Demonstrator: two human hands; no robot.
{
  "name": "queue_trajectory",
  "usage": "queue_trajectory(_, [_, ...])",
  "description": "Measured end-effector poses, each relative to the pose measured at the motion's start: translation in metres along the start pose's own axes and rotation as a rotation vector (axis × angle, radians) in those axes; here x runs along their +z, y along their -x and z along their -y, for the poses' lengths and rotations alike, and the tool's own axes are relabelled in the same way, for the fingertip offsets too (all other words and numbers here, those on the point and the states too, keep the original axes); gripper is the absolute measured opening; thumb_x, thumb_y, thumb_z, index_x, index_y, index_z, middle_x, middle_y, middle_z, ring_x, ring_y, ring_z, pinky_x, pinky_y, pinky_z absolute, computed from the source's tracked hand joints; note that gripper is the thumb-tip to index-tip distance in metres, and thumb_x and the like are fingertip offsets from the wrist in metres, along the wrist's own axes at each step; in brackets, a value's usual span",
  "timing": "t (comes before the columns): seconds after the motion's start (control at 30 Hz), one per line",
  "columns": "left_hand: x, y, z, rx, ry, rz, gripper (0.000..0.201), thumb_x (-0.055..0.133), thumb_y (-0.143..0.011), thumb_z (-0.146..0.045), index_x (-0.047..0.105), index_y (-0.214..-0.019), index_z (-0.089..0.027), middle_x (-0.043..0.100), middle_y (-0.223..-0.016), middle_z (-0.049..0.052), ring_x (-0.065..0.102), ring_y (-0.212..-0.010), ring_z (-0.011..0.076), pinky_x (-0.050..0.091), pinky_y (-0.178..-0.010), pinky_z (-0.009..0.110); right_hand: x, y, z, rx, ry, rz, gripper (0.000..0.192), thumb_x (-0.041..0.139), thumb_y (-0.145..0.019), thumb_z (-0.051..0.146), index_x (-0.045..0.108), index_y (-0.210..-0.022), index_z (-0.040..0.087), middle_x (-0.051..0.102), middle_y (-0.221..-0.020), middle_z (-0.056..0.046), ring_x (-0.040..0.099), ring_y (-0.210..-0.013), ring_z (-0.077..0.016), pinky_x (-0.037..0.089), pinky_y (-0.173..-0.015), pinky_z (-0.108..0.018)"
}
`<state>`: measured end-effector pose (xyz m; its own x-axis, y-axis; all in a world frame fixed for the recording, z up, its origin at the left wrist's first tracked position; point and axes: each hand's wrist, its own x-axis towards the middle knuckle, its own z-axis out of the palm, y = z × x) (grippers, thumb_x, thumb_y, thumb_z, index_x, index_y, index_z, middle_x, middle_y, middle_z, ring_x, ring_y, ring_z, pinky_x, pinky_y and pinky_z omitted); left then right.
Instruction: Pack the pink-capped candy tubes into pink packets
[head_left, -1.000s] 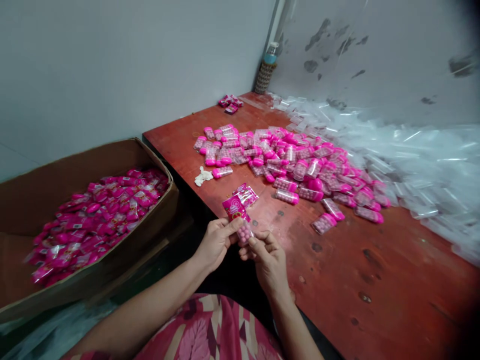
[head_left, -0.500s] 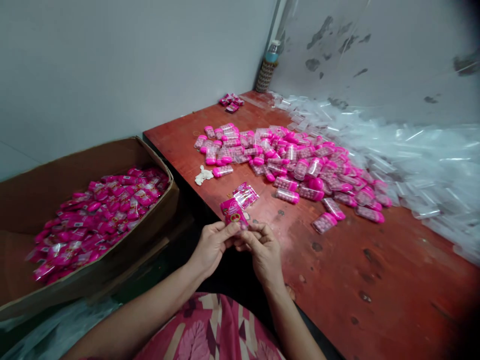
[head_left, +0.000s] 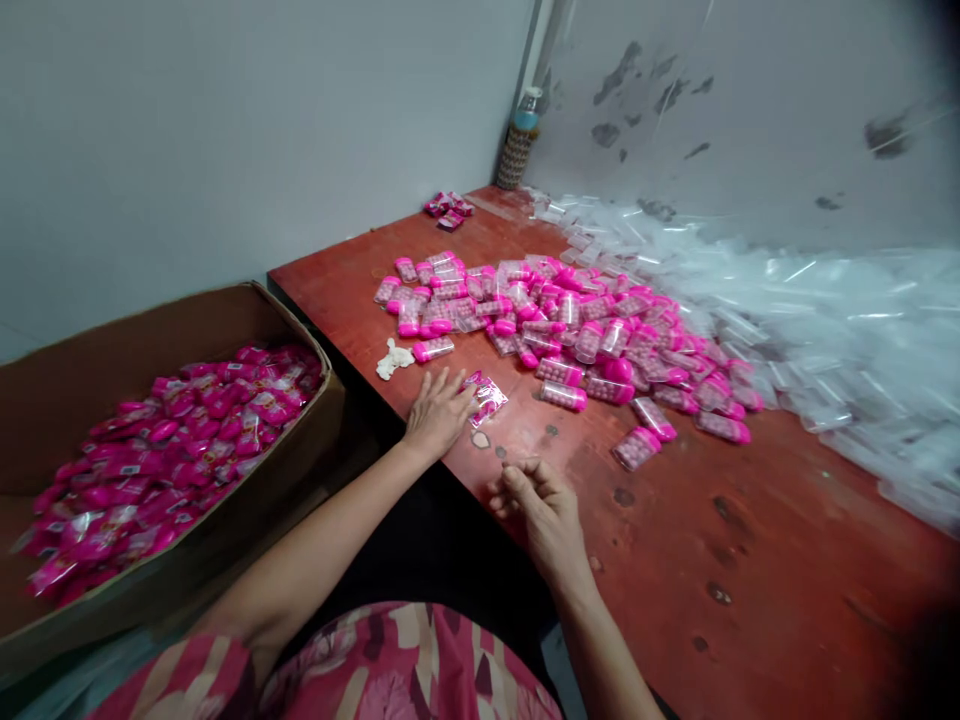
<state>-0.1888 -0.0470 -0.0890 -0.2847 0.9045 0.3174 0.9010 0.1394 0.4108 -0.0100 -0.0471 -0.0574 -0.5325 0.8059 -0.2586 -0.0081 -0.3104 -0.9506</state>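
My left hand (head_left: 441, 412) lies flat on the red table edge with its fingers stretched out. Its fingertips touch or partly cover some shiny pink printed packets (head_left: 489, 398); whatever lies under the palm is hidden. Lower and to the right, my right hand (head_left: 538, 498) hovers by the table edge, thumb and fingers curled into a pinch. Whether anything small is in that pinch I cannot make out. Beyond both hands lies a heap of clear tubes with pink caps (head_left: 570, 310), filled with small pink balls.
An open cardboard box (head_left: 300, 450) of pink-wrapped packs (head_left: 172, 440) stands left of the table (head_left: 675, 580). Clear plastic pieces (head_left: 862, 340) are piled along the wall. A crumpled white scrap (head_left: 394, 358), more pink packets (head_left: 448, 208) and a bottle (head_left: 516, 145) sit farther back.
Both hands held a pink packet together before. The left has left it and moved up to the table, flattening out; the right has drawn slightly down and right. The view has shifted slightly.
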Motion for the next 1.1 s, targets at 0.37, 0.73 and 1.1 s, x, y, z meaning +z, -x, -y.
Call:
queue_trajectory(0.37, [0.002, 0.012, -0.017, 0.148, 0.156, -0.242, 0.025, 0.050, -0.080, -0.022, 0.062, -0.103, -0.023, 0.052, -0.123, 0.006, 0.036, -0.122, 0.0241, 0.024, -0.102, 0.047, -0.009, -0.046, 0.008, -0.152, -0.039, -0.131, 0.035, 0.065, -0.069, 0.029, 0.050, -0.099, 0.022, 0.062, -0.092, -0.002, 0.060, -0.078, -0.0143, 0.047, -0.063, -0.025])
queue_trajectory(0.73, [-0.026, 0.025, -0.054, -0.605, 1.338, 0.470, 0.029, 0.065, -0.067, -0.036, 0.069, -0.081, -0.011, 0.067, -0.076, 0.008, 0.062, -0.076, 0.0205, 0.051, -0.074, 0.035, -0.034, -0.045, 0.020, -0.093, 0.157, 0.103, 0.037, 0.065, -0.066, 0.028, 0.049, -0.098, 0.020, 0.056, -0.059, 0.007, 0.052, -0.050, -0.0100, 0.039, -0.049, -0.020])
queue_trajectory(1.1, [-0.015, 0.032, -0.071, -0.932, 1.532, 0.246, 0.020, 0.075, -0.055, -0.025, 0.064, -0.061, -0.010, 0.057, -0.060, 0.001, 0.055, -0.050, 0.0080, 0.052, -0.049, 0.020, -0.126, -0.052, 0.062, 0.209, 1.328, -0.693, 0.057, 0.044, -0.071, 0.059, 0.065, -0.081, 0.007, 0.063, -0.085, -0.028, 0.058, -0.087, -0.0383, 0.041, -0.070, -0.044])
